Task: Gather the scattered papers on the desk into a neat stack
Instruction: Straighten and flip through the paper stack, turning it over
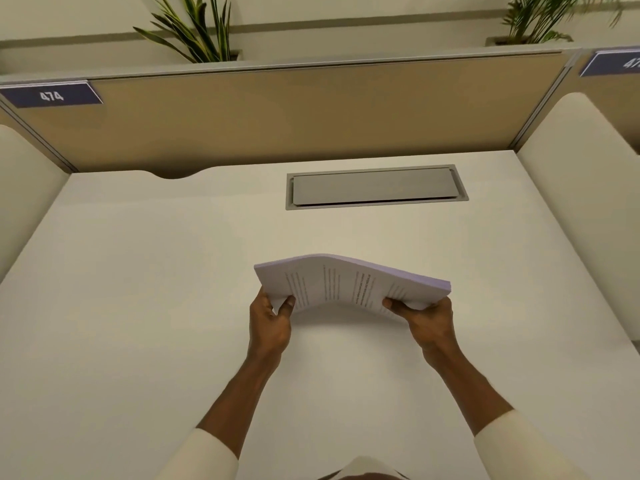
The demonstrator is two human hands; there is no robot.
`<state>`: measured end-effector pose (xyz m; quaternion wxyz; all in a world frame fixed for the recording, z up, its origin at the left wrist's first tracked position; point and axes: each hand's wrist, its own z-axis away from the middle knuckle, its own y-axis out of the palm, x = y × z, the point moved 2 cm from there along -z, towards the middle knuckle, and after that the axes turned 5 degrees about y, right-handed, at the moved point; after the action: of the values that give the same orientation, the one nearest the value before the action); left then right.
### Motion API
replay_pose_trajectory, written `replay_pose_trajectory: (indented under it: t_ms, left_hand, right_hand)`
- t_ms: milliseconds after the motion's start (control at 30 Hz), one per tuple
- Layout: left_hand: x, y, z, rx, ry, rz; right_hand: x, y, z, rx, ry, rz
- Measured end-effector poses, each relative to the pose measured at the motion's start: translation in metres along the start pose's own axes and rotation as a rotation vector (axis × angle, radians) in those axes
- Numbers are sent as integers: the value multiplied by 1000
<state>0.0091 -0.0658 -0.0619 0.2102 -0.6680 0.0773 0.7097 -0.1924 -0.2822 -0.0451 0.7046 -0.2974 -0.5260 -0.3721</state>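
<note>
Both hands around paper stack

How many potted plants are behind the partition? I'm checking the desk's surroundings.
2. One plant stands behind the partition toward the left; the other plant stands at the far right, partly cut off by the frame edge.

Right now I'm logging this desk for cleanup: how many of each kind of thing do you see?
Paper stacks: 1, held by the left hand and right hand
Plants: 2
Number signs: 2
Cable hatches: 1
Total: 6
</note>
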Motion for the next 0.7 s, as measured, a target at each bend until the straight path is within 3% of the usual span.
replay_pose_trajectory:
  t_ms: [500,700]
  left_hand:
    - [-4,1,-4,-30,20,-46]
    - [-7,1,1,12,28,-74]
  right_hand:
    - [-4,3,-7,-2,-17,-16]
    - [-15,0,-8,10,56,48]
